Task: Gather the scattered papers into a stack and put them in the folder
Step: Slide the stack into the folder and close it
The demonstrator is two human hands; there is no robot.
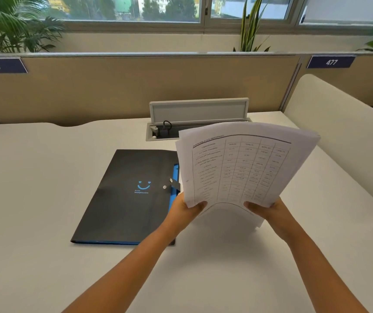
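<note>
Both hands, left (186, 210) and right (269, 210), apart, clamped on upright papers (244, 168) beside closed folder (126, 197).

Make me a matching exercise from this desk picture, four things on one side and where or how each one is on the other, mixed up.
Things:
1. papers
2. folder
3. cable box lid
4. sign 477

States:
A. lying shut on the desk
B. propped open
C. fixed to the partition on the right
D. held up in both hands

Pairs: 1-D, 2-A, 3-B, 4-C
</note>
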